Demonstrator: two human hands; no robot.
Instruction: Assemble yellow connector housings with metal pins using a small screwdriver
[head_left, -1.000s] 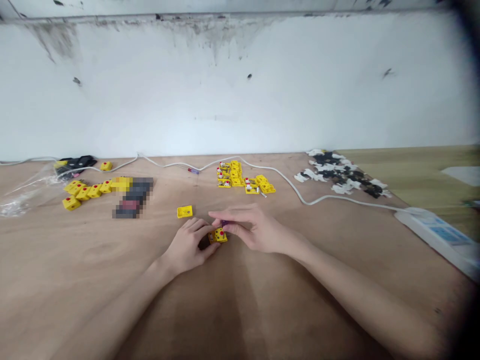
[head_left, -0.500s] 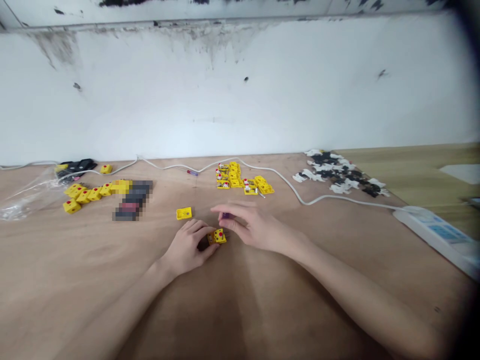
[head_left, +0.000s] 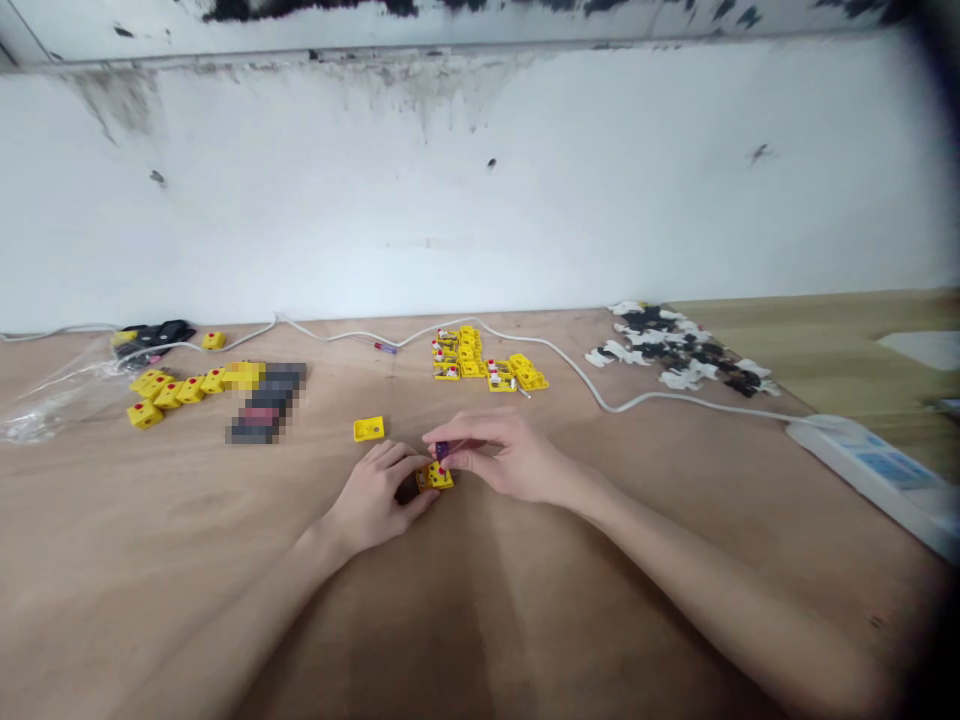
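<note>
My left hand (head_left: 386, 490) is closed on a small yellow plastic housing (head_left: 439, 480) with a red spot on top, pinning it to the wooden table. In my right hand (head_left: 506, 455), thumb and fingers pinch the purple handle of a small screwdriver (head_left: 442, 450), held upright over the housing. Its tip is hidden, so I cannot tell whether it touches a screw. Just beyond my left hand lies a yellow cover (head_left: 368, 429), its hollow side up.
Open yellow housings (head_left: 469, 350) with white and red parts sit farther back. Closed yellow housings (head_left: 169, 393) line the left. A purple screwdriver (head_left: 385, 348) lies by the white cable (head_left: 540, 340). Black-and-white pieces (head_left: 675, 345) and a power strip (head_left: 877, 465) are at right.
My right hand has moved slightly left and down, and the screwdriver handle now stands directly over the yellow housing. My left hand keeps its grip in the same place.
</note>
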